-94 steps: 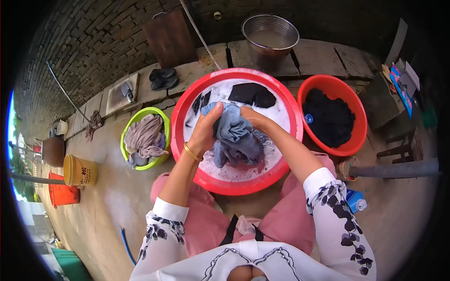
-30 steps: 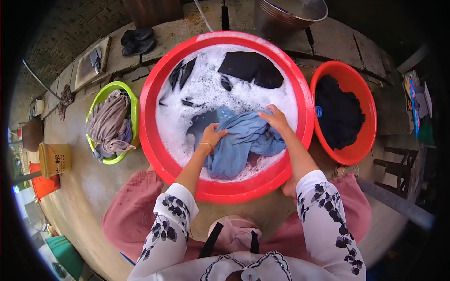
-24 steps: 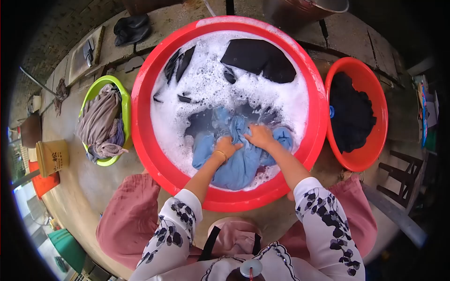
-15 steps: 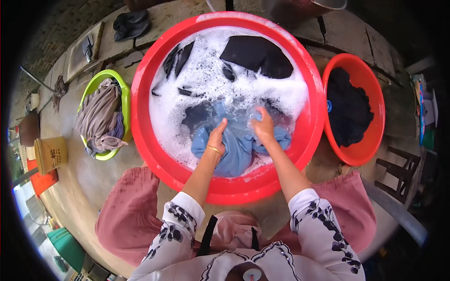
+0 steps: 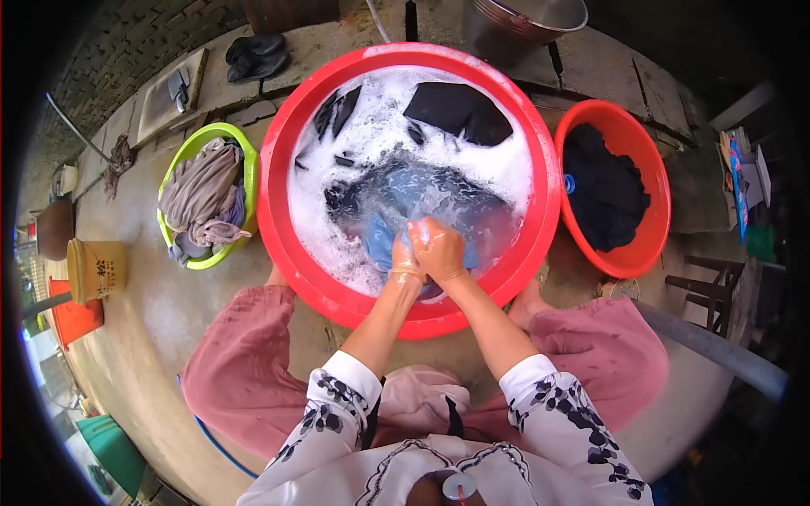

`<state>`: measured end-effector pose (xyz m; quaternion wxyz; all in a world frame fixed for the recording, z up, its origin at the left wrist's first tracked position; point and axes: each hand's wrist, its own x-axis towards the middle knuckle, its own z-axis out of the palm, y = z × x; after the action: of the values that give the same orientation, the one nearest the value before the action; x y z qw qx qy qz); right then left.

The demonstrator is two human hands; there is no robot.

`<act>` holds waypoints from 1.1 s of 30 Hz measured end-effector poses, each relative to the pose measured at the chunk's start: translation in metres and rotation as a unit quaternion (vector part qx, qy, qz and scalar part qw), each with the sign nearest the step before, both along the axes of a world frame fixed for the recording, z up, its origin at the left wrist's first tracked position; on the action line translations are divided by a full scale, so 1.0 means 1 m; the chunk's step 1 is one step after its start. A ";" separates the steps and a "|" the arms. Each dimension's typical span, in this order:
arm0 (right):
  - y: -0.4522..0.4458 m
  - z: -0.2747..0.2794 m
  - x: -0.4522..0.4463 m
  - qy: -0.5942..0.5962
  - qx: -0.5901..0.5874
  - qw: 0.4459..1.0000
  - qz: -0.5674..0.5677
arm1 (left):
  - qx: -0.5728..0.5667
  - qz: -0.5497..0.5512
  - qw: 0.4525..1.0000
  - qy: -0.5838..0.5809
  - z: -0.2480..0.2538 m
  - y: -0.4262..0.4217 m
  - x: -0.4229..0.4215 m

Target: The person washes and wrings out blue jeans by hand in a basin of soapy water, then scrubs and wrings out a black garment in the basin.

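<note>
A large red basin (image 5: 281,202) holds sudsy water, with a blue cloth (image 5: 381,241) partly under the surface near its front. My left hand (image 5: 405,255) and my right hand (image 5: 439,249) are close together over this cloth, touching each other. The right hand's fingers are curled in, and the left hand is closed beside it, partly hidden. Both are on the blue cloth, which shows around them. Black cloth (image 5: 460,111) floats in the foam at the back, with smaller dark pieces (image 5: 337,112) at the back left.
A green basin (image 5: 250,181) with greyish clothes stands left. On the right is an orange-red basin (image 5: 661,202) holding dark clothes. A metal bucket (image 5: 515,29) stands behind, dark shoes (image 5: 256,57) lie back left, and a yellow bucket (image 5: 97,270) is at far left. A grey pole (image 5: 709,346) juts in from the right.
My hands have come together from apart, and the blue cloth, earlier spread and lifted, is now bunched and mostly under water. Foam has parted more around it.
</note>
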<state>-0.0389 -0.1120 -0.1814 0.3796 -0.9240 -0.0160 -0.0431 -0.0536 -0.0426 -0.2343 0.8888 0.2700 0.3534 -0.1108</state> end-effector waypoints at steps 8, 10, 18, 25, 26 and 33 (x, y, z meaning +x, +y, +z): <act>-0.055 0.047 0.098 0.094 -0.239 0.933 0.253 | -0.151 -0.062 0.986 -0.033 0.034 0.025 -0.013; -0.034 0.077 0.117 0.098 -0.251 0.926 0.266 | -0.188 -0.079 0.977 -0.057 0.040 0.045 -0.014; -0.054 -0.048 0.071 0.227 0.198 0.953 0.016 | -0.202 -0.056 0.976 -0.060 0.027 0.072 -0.023; -0.031 -0.080 -0.001 0.524 0.470 0.706 -0.079 | -0.236 -0.056 0.968 -0.063 0.035 0.065 -0.050; -0.035 -0.075 0.001 0.513 0.491 0.703 -0.040 | -0.200 -0.042 0.977 -0.052 0.034 0.067 -0.052; -0.023 -0.040 -0.005 0.408 0.704 0.574 -0.092 | -0.118 0.016 0.993 -0.012 -0.004 0.070 -0.069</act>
<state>-0.0441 -0.1354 -0.2212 0.8711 -0.2820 0.2613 0.3055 -0.1231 0.0272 -0.2386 0.9202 0.1591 0.3316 -0.1338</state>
